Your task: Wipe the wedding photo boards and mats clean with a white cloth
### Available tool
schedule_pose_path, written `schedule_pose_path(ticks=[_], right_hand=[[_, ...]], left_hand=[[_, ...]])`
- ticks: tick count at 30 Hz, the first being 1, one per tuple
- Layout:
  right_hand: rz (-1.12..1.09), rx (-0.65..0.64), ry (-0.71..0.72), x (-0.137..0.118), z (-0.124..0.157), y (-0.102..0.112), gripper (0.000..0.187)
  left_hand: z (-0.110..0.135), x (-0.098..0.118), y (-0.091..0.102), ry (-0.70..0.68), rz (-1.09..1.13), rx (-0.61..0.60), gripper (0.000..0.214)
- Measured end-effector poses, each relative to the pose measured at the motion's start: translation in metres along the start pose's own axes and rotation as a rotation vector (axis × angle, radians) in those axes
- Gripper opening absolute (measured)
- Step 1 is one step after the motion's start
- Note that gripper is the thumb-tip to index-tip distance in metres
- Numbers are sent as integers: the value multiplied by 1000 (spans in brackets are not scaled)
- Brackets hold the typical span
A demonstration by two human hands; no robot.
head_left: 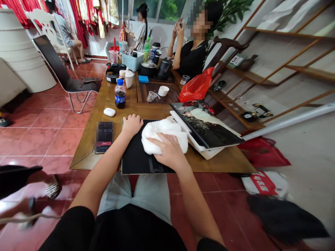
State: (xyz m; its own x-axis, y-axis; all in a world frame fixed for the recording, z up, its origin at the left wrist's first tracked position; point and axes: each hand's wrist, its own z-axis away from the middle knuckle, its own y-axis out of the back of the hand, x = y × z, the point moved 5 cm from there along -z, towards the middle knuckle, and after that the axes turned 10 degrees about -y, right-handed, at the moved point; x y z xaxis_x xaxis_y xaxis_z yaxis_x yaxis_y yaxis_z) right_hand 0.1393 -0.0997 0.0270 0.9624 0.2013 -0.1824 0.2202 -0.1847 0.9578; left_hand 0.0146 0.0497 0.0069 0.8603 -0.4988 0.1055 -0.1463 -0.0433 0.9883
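White fluffy cloth [160, 136] under spread right hand [170, 151], left hand [132, 125] loosely curled on black panel [138, 162]

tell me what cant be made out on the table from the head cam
Head view only:
Phone: its screen is pixelated, so the display can't be read.
Black board: its middle is hidden by the white cloth and right hand.
Stack of books: the top cover hides the lower ones.
Blue crate: what's inside is too small and crowded to identify.
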Motion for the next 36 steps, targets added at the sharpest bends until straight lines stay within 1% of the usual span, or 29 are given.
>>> schedule_pose_path(ticks=[4, 9, 13, 16, 17, 18, 19, 20, 23, 24, 25, 26, 28, 31, 33, 36], right_hand=[[-44, 3, 14, -4, 19, 5, 61], [-79, 5, 47, -14, 54, 13, 67], [-117, -25, 54, -22, 81, 22, 73], [-153, -88, 55, -20, 94, 27, 75], [-161, -94, 64, -18, 96, 30, 75], [-162, -74, 79, -15, 97, 34, 73], [-156, -26, 93, -12, 96, 38, 71], [-141, 49, 102, -8, 94, 44, 69], [-72, 306, 68, 5, 80, 58, 62], [-51, 355, 35, 8, 72, 59, 61], [-33, 373, -2, 10, 63, 57, 60], [-18, 365, -37, 12, 52, 53, 60], [7, 281, -75, 11, 30, 39, 60], [-2, 118, -53, 5, 6, 13, 57], [-38, 48, -36, 2, 0, 1, 56], [-109, 27, -16, 2, 4, -4, 58]], left_hand=[[0, 0, 1, -4, -3, -5, 39], [1, 1, 2, -1, -6, -1, 39], [1, 1, 1, 0, 0, 0, 38], [1, 1, 1, -2, -2, 5, 38], [1, 1, 1, -2, -3, 6, 38], [1, 1, 1, -3, -3, 5, 39], [1, 1, 1, -5, -1, 3, 39], [1, 1, 1, -6, 1, 1, 39], [2, 2, 2, -8, 2, -4, 39], [2, 2, 3, -8, 1, -4, 39], [2, 2, 3, -7, -2, -4, 38], [2, 2, 3, -7, -4, -6, 38], [1, 1, 2, -5, -6, -9, 39], [0, 0, 1, -6, -8, -5, 39], [0, 0, 0, -11, -7, 3, 39], [0, 1, 0, -13, -4, 11, 39]])
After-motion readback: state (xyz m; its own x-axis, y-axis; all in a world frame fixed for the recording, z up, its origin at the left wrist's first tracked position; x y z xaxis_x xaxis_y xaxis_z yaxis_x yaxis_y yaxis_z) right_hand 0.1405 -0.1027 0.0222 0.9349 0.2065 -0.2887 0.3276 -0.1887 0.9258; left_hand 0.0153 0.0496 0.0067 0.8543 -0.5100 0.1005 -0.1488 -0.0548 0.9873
